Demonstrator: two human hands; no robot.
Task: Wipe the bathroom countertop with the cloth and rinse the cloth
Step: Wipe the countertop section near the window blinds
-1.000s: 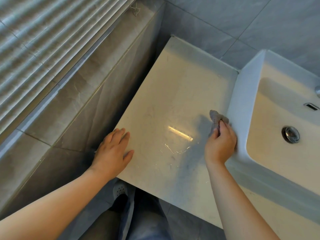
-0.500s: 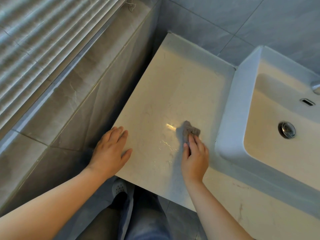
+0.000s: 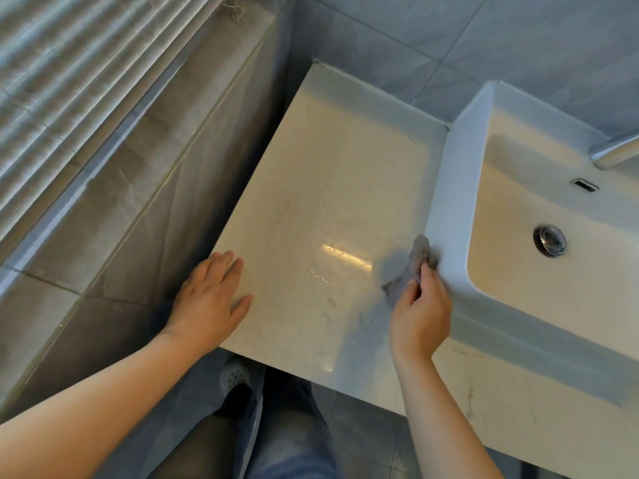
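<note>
Left hand (image 3: 211,299): lying flat, fingers spread, on the counter's near left corner, holding nothing, well apart from the cloth.
Counter (image 3: 328,174): running lengthwise from the near edge to the back wall.
Cloth (image 3: 411,262): lying bunched on the counter's right side, touching the sink's outer wall, its long axis pointing away and slightly right.
Right hand (image 3: 420,312): pinching the cloth's near end, pressing it down; clearly the nearer hand.
Sink (image 3: 446,202): standing just right of the cloth.
Tap (image 3: 615,152): sitting further right, so rinsing is probably calling for a lift over the rim.

Crumpled grey cloth (image 3: 413,264) on pale countertop (image 3: 332,188)
</note>
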